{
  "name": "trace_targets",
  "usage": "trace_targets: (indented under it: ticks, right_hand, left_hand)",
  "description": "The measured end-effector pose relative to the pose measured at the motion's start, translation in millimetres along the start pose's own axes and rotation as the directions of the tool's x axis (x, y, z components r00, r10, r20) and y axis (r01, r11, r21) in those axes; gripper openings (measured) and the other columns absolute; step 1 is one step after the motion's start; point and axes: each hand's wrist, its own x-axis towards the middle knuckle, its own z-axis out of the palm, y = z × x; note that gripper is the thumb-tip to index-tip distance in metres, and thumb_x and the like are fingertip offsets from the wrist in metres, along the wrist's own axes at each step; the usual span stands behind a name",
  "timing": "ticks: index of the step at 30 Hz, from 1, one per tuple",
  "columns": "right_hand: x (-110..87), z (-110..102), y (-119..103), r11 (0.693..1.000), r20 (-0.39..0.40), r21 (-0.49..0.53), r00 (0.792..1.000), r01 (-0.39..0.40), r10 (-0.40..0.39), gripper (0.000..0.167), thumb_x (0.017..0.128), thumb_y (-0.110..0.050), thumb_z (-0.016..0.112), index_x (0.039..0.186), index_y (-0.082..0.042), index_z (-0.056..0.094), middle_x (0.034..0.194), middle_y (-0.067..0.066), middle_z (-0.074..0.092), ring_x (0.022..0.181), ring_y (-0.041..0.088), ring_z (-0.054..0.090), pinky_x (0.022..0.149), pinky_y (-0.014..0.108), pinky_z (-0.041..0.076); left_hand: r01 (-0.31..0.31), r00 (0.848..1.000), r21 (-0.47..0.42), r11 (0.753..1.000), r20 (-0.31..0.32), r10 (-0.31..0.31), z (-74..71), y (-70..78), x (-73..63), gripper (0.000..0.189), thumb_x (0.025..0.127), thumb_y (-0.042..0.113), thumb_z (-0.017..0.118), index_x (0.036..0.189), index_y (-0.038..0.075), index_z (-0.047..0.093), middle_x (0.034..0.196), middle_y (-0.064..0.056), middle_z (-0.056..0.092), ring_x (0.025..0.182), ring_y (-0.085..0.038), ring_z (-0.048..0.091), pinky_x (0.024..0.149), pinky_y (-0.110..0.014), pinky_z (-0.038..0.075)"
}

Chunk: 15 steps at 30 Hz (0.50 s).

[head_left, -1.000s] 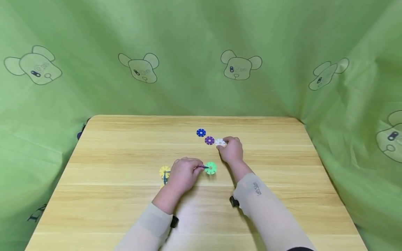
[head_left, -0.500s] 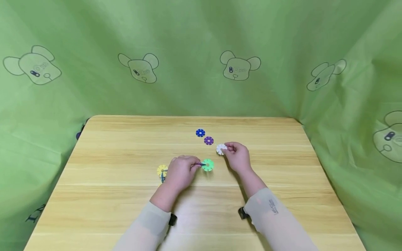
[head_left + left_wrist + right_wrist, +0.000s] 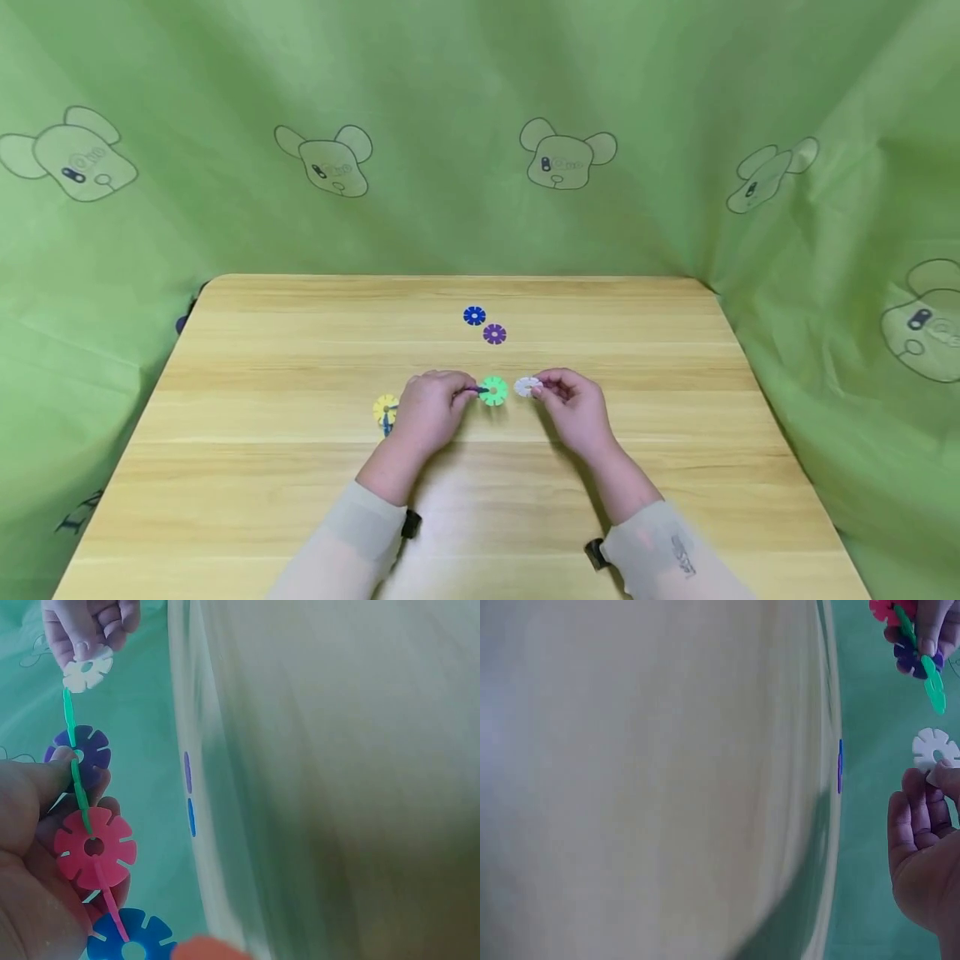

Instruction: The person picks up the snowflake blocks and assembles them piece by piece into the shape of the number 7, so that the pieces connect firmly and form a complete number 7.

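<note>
My left hand [image 3: 433,410] pinches a chain of slotted plastic snowflake discs at a purple disc [image 3: 94,741]. At the chain's right end is a green disc [image 3: 493,401]; a yellow disc [image 3: 380,410] shows on its other side. Further along, the left wrist view shows a pink disc [image 3: 116,851] and a blue disc [image 3: 150,928]. Between thumb and fingers of my right hand [image 3: 583,414] is a white disc [image 3: 522,387], tilted in the head view. A small gap parts it from the green disc there. Part of the chain is hidden behind my left hand.
A loose blue disc [image 3: 474,322] and a loose purple disc [image 3: 494,340] lie flat on the wooden table [image 3: 637,333], beyond my hands. Green cloth [image 3: 450,225] with printed bear heads hangs behind the table and at both sides.
My right hand has lifted the white disc from beside the loose purple disc and brought it nearer to me, level with the green disc. The left hand has shifted only slightly.
</note>
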Motion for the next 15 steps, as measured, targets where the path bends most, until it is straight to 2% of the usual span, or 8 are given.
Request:
trace_targets:
  ticks: [5,15]
  right_hand:
    - [-5.8,2.0,-0.7,0.997,0.005,0.029,0.997,0.072,-0.072,0.013,0.091,0.014,0.074,0.102,0.008,0.074,0.096,0.023,0.074,0.083,0.016,0.069,0.076,0.021,0.06]
    - [-9.9,6.5,-7.1,0.979,0.032,-0.057,0.981,0.194,-0.193,0.015,0.089,0.012,0.076,0.099,0.001,0.076,0.093,0.014,0.076,0.081,0.019,0.068,0.072,0.02,0.058]
  left_hand:
    - [0.014,1.0,-0.009,1.0,0.018,-0.014,0.1,0.7,0.5,0.012,0.102,0.024,0.072,0.105,0.016,0.08,0.11,0.0,0.08,0.105,-0.024,0.074,0.097,-0.049,0.054]
    - [0.006,1.0,0.003,1.0,0.021,-0.006,-0.1,4.3,-1.0,0.011,0.101,0.024,0.073,0.104,0.017,0.081,0.11,0.0,0.08,0.104,-0.024,0.074,0.095,-0.048,0.054]
